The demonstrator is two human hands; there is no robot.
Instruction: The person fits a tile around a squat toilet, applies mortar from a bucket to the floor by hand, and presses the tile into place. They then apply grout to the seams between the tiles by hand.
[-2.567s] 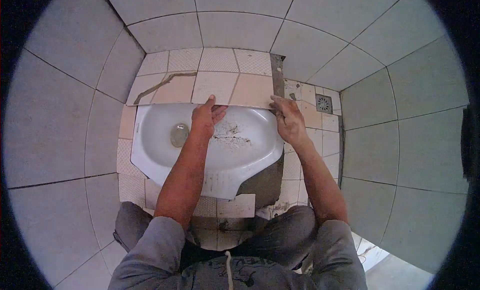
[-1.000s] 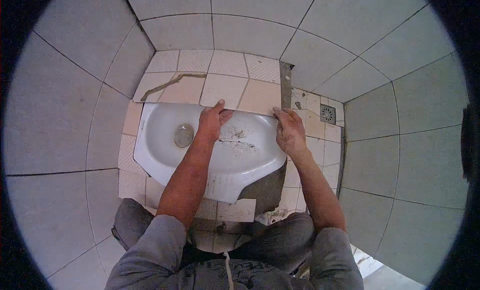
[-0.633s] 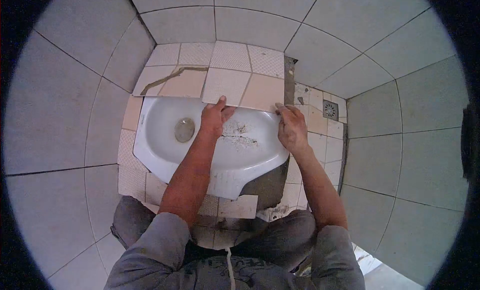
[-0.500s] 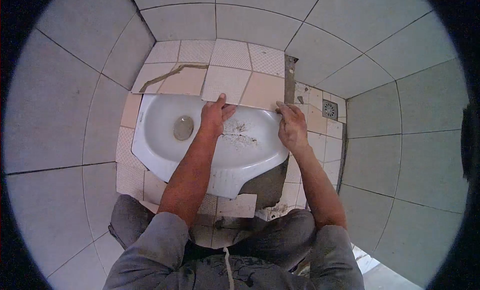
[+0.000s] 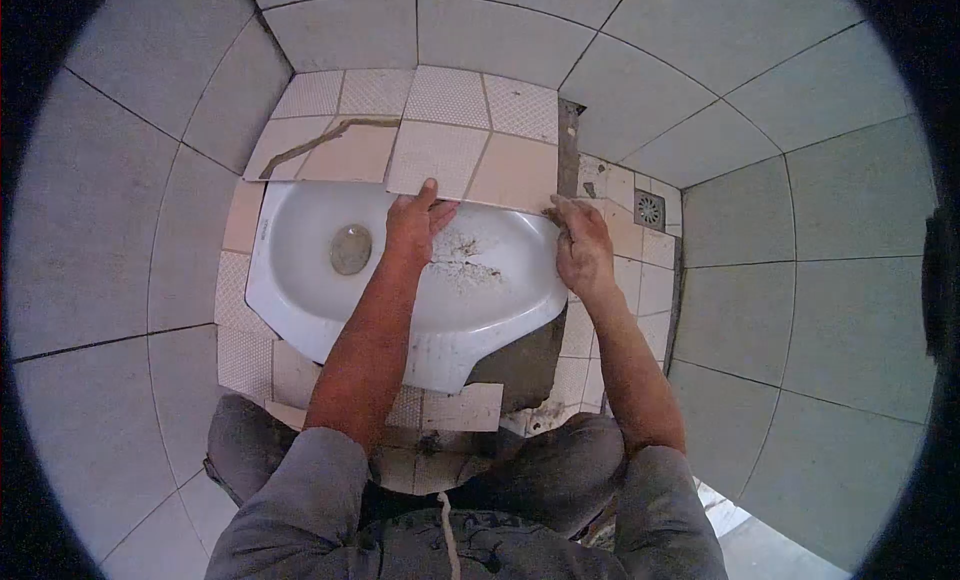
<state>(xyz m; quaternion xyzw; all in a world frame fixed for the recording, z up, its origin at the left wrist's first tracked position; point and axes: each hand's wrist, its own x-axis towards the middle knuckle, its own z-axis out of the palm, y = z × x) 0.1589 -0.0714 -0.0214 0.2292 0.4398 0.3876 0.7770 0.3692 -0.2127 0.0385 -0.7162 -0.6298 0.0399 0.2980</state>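
A floor tile [image 5: 475, 145], patterned with white and pinkish squares, lies at the back edge of a white squat toilet pan [image 5: 490, 315] and overlaps its rim. My left hand [image 5: 412, 230] grips the tile's front edge near its left corner, thumb on top and fingers below, over the bowl. At the front right corner, my right hand [image 5: 585, 248] holds the edge with bent fingers. To the left sits another tile piece [image 5: 345, 150] with a curved brown line across it. Dirt crumbs [image 5: 465, 265] are scattered in the bowl.
A square floor drain [image 5: 650, 210] is set at the right. Bare grey mortar [image 5: 520, 365] shows beside the pan's front right, near a loose tile piece [image 5: 465, 408]. Grey tiled walls [image 5: 850, 220] close in on the sides and back. My knees are at the near edge.
The whole view has shifted slightly left and up. Both hands keep their hold on the tile's front edge, with little visible movement of the tile itself.
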